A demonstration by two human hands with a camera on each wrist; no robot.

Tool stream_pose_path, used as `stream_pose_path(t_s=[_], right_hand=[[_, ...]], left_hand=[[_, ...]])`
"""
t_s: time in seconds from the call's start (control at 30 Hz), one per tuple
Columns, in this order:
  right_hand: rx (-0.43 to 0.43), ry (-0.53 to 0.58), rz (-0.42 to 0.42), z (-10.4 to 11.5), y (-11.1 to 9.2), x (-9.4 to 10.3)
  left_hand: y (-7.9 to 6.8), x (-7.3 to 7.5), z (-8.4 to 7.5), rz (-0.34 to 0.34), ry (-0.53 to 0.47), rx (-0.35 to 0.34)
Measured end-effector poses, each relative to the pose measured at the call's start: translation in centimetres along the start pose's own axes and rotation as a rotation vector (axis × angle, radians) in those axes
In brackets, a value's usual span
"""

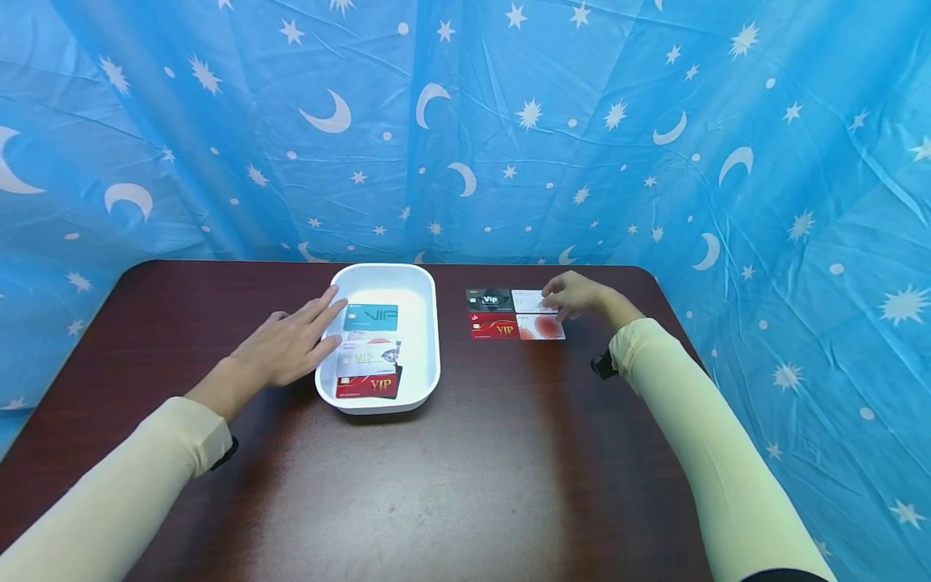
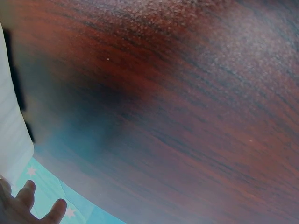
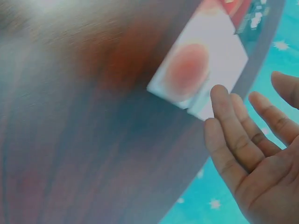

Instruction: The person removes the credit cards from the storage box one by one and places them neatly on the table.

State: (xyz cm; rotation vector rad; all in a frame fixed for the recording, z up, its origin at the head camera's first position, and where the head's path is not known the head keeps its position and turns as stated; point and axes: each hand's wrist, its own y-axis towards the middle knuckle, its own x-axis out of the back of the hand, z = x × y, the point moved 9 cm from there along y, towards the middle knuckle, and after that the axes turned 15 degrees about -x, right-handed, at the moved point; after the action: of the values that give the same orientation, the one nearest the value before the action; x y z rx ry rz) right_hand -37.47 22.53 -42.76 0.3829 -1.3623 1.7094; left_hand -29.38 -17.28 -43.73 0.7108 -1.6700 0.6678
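Observation:
My left hand (image 1: 287,343) lies with straight fingers on the left rim of a white plastic tray (image 1: 425,347). In the tray are a teal VIP card (image 1: 371,318), a white VIP card (image 1: 358,360) and a red VIP card (image 1: 360,388), with others partly covered. Over on the right, my right hand (image 1: 573,296) is at the outer end of a white card (image 1: 525,301). Its fingers look loosely extended in the right wrist view, with nothing between them. Beside that card lie a black Vip card (image 1: 489,300), a red VIP card (image 1: 494,326) and a white card with red circles (image 1: 541,326).
A dark brown wooden table (image 1: 465,493) carries the tray and cards. Behind it and along its right side hangs a blue curtain (image 1: 480,129) with white moons and stars. The four-sided card block sits near the table's back edge.

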Motion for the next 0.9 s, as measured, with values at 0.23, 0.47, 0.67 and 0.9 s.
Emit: stream_pose_path(t_s=[0.23, 0.47, 0.67, 0.9], right_hand=[[0.098, 0.064, 0.029, 4.8, -1.3, 0.4], [0.198, 0.167, 0.076, 9.4, -2.0, -0.3], [0.252, 0.233, 0.13, 12.8, -2.6, -1.4], [0.276, 0.279, 0.17, 16.0, -2.8, -3.1]], left_hand=[[0.0, 0.0, -0.1, 0.001, 0.003, -0.003], [0.1, -0.1, -0.1, -0.004, 0.015, -0.007], [0.1, 0.0, -0.1, -0.004, 0.021, -0.008], [0.0, 0.1, -0.2, 0.002, 0.021, -0.002]])
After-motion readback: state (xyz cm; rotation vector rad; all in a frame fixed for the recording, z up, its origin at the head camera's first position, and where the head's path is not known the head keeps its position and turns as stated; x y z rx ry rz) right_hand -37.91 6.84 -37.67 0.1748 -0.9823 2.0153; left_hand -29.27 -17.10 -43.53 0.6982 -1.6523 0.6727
